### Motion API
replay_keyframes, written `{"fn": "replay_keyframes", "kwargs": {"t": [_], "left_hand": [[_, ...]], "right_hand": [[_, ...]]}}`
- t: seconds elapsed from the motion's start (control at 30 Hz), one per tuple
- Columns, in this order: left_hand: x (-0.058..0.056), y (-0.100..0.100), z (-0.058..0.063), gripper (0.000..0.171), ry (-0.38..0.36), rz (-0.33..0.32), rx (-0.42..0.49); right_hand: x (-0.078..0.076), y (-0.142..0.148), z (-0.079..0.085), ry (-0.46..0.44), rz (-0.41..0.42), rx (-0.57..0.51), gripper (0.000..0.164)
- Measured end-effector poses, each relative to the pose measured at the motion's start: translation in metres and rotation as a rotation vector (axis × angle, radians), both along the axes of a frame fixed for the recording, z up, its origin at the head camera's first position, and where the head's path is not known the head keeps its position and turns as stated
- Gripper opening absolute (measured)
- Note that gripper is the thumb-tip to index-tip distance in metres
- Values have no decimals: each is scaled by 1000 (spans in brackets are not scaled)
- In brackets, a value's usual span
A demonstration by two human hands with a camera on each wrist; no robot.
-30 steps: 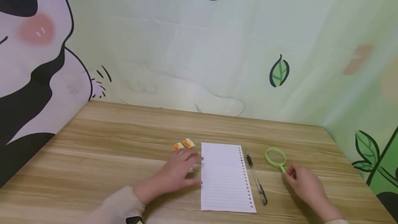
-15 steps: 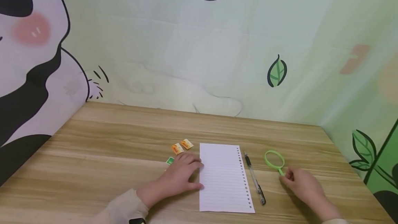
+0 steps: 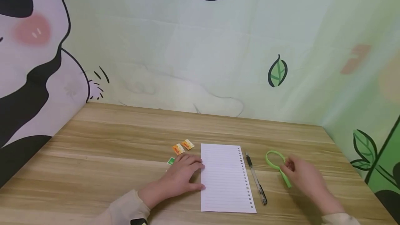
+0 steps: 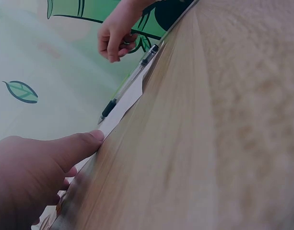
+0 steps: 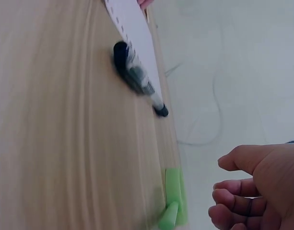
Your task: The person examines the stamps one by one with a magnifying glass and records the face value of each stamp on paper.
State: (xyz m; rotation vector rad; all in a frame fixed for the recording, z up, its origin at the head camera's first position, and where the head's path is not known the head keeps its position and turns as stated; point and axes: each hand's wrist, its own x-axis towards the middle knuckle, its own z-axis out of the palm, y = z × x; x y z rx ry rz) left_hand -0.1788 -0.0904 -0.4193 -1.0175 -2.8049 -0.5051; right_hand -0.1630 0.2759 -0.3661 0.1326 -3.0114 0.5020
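The arranging on the wooden table (image 3: 109, 141) looked well advanced, judging by how things lay. The loose-leaf sheet (image 3: 228, 180) was flat in the middle, its row of punched holes along the right edge. The gel pen (image 3: 256, 178) lay just beside that edge, roughly in line with it and touched by neither hand. Further right was the green magnifying glass (image 3: 283, 177), ring away from the person and handle toward them, resting on the wood.

The right hand (image 3: 304, 176) was beside the handle, its fingers loosely curled and the thumb apart from them; the right wrist view showed nothing in its grasp, so the magnifying glass seemed already let go. The left hand (image 3: 181, 174) lay low with its fingers spread, thumb and fingertips at the sheet's left edge.

What remained undone: no writing showed on the page, and the magnifying glass was over none of the small printed squares (image 3: 178, 149) beyond the left hand. These might have been stamps, but they were too small and partly covered to be sure.
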Motion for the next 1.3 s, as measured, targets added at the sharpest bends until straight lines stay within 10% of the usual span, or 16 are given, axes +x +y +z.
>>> {"fn": "replay_keyframes", "kwargs": {"t": [0.63, 1.3], "left_hand": [[-1, -3, -3, 56, -12, 5, 22], [0, 1, -2, 53, -4, -4, 36]], "right_hand": [[-21, -56, -21, 25, 275, -122, 33], [-20, -59, -28, -23, 300, -132, 42]]}}
